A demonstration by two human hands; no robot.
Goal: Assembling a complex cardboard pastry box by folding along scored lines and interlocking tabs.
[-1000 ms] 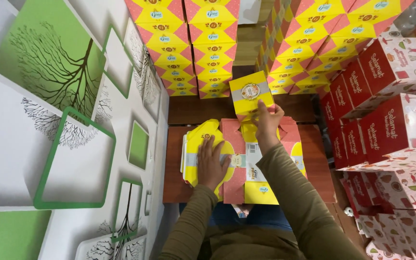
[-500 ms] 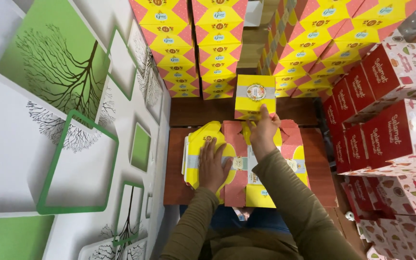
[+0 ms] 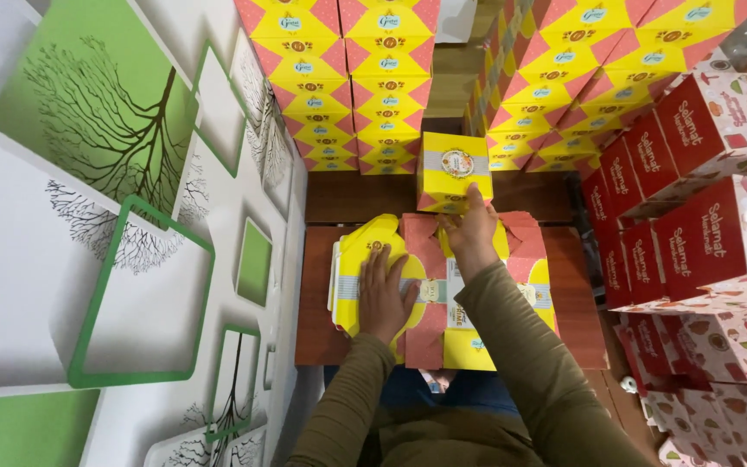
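Two hands show, the left hand [image 3: 384, 294] and right hand [image 3: 470, 229], at the frame's centre. One folded yellow-and-pink cardboard box [image 3: 454, 172] stands just above them. One pile of flat yellow-and-pink cardboard blanks [image 3: 443, 333] lies on the one brown wooden surface [image 3: 322, 285]. The stacked yellow boxes [image 3: 347, 78] along the top and the red-and-white cartons [image 3: 711, 242] at right are too many and too overlapped to count.

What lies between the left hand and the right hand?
In the head view, only the flat yellow-and-pink carton blank spans between left hand and right hand.

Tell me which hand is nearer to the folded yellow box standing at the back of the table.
Right. The right hand touches the lower edge of the folded yellow box; the left hand lies flat on the stack of unfolded box blanks, well short of it.
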